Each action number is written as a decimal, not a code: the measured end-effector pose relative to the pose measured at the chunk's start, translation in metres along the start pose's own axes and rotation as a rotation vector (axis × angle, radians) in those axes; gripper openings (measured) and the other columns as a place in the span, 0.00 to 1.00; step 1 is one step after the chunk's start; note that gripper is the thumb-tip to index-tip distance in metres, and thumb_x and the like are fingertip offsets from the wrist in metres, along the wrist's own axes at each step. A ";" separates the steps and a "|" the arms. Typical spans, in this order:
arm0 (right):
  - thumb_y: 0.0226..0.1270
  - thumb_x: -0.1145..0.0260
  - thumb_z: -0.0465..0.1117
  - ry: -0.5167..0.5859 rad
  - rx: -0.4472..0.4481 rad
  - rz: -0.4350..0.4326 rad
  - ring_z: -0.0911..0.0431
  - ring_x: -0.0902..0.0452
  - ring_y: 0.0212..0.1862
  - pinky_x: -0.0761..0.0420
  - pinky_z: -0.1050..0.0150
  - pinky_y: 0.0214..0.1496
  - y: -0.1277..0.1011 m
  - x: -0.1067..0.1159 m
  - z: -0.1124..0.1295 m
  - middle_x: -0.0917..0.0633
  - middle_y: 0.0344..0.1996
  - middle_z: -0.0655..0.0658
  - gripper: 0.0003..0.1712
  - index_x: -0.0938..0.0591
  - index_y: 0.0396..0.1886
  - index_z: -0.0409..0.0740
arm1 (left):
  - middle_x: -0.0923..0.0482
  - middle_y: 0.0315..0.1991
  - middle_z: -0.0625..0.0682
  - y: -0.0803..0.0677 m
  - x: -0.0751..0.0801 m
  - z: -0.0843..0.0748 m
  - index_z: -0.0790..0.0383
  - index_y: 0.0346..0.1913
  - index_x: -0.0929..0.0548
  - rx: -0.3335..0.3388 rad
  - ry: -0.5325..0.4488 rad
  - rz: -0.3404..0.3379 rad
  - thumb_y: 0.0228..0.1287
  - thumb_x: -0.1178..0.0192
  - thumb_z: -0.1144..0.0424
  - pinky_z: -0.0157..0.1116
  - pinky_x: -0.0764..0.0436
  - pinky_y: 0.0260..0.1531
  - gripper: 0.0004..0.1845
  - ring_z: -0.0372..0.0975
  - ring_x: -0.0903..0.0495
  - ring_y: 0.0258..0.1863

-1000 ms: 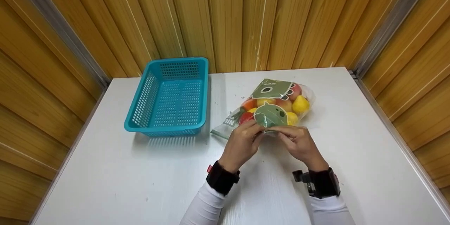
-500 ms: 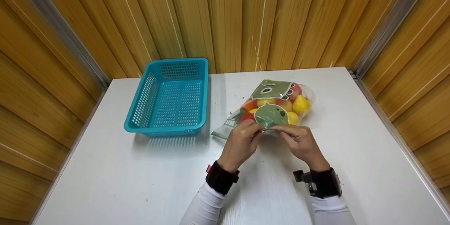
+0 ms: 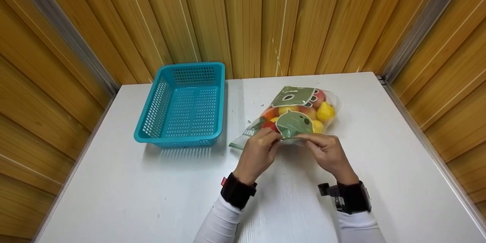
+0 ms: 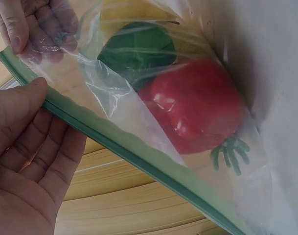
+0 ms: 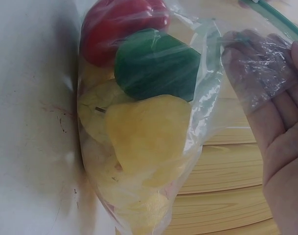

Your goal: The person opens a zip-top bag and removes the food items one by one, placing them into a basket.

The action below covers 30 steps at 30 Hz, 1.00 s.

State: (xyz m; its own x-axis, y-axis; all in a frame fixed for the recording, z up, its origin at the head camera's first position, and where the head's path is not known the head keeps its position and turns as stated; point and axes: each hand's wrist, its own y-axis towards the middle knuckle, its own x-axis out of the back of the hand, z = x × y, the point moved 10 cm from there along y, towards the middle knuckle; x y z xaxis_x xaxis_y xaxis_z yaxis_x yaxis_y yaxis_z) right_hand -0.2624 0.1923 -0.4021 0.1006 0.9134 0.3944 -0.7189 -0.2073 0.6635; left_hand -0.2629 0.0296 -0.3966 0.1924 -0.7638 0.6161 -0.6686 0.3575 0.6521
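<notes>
Both hands meet over the near edge of a clear zip bag [image 3: 294,115] that lies on the white tabletop [image 3: 152,190]. The left hand [image 3: 257,153] pinches the bag's green zip strip [image 4: 114,147] between thumb and curled fingers; in the left wrist view the thumb lies along the strip and the fingers sit beneath it. The right hand [image 3: 327,152] grips the same edge from the other side, its fingertips [image 5: 256,63] pressed behind the thin plastic, which shows through as a film over them. The two hands are almost touching, thumbs close together at the mouth of the bag.

Just beyond the hands, inside the bag, sits a red fruit [image 4: 195,105] nearest the left hand, with a dark green piece [image 5: 156,63] beside it and a yellow fruit [image 5: 146,132] nearest the right hand. More yellow and reddish fruit fills the far end of the bag. Green cartoon prints [image 3: 293,123] cover part of the bag's upper face.

Farther off, to the left of the left hand and well apart from the bag, a teal slotted basket [image 3: 152,121] stands on the tabletop, its far end near the wooden plank wall [image 3: 265,19] that rises behind it.
</notes>
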 end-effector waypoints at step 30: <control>0.64 0.37 0.17 0.030 -0.121 -0.091 0.73 0.19 0.42 0.21 0.80 0.44 -0.004 0.016 -0.010 0.12 0.41 0.62 0.11 0.12 0.42 0.26 | 0.15 0.42 0.51 -0.002 0.007 0.018 0.60 0.41 0.12 0.064 0.022 0.002 0.65 0.31 0.72 0.34 0.16 0.51 0.05 0.39 0.16 0.44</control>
State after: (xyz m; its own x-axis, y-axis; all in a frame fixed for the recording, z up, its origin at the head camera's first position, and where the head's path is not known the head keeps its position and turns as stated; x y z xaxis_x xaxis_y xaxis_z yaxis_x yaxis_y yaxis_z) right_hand -0.2650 0.2117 -0.4051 0.1501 0.9369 0.3157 -0.7856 -0.0809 0.6134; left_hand -0.2736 0.0138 -0.4015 0.2066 -0.7507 0.6275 -0.7136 0.3231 0.6216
